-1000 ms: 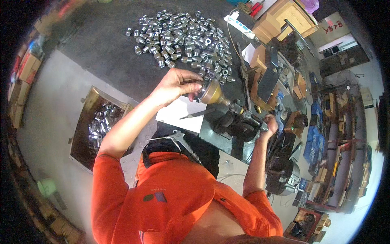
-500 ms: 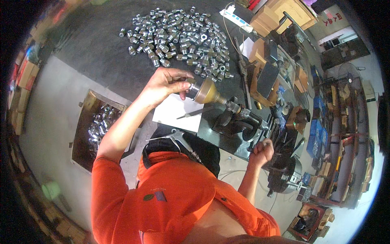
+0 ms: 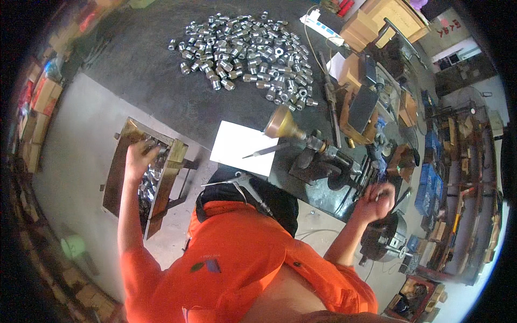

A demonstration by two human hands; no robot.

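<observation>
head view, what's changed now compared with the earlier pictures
The left hand has left the amber cone-shaped cup, where it held a silver metal piece, and moved lower left to the brown wooden box; its grip is too blurred to tell. The right hand moved lower right, off the dark metal fixture. The pile of silver metal fittings and white paper sheet stayed put.

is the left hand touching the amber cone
No, the left hand is over the open box of metal fittings, clearly apart from the amber cone.
</observation>
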